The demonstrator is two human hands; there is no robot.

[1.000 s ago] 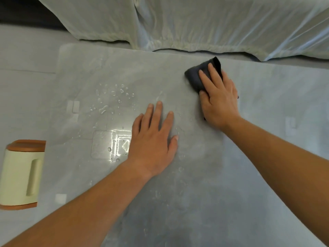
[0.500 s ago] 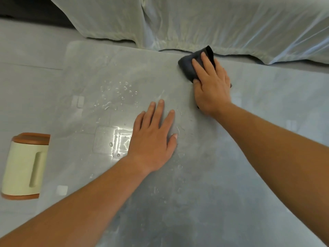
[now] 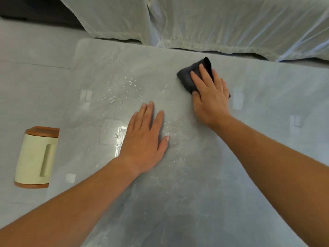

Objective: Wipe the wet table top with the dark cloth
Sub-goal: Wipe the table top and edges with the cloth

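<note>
The small dark grey, crumpled cloth (image 3: 187, 77) lies on the far right part of the smooth grey stone-look table top (image 3: 204, 184), near its far edge. One corner of the cloth sticks up beyond the fingertips. The right hand (image 3: 211, 97) lies palm down on the cloth, fingers spread a little and pressing it flat against the surface; most of the cloth is hidden under the palm, with a small bit showing past the outer side of the hand. The hold is a flat press from above, not a pinch.

Just beside it, nearer the person, the left hand (image 3: 145, 138) rests flat on the table top with fingers extended and close together, holding nothing. The two hands are apart, with bare wet surface between them.

A cluster of clear water droplets (image 3: 122, 88) beads on the table beyond and to the left of the left hand. A shiny thin puddle (image 3: 114, 134) reflects light just beside that hand's outer edge, and more fine droplets lie around its thumb and toward the near edge.

Off the table's left edge, on the pale grey floor (image 3: 26, 77), a cream box-shaped container with brown ends and a recessed handle (image 3: 36, 156) lies on its side. Beyond the far edge hangs a pale, wrinkled fabric sheet (image 3: 204, 24).
</note>
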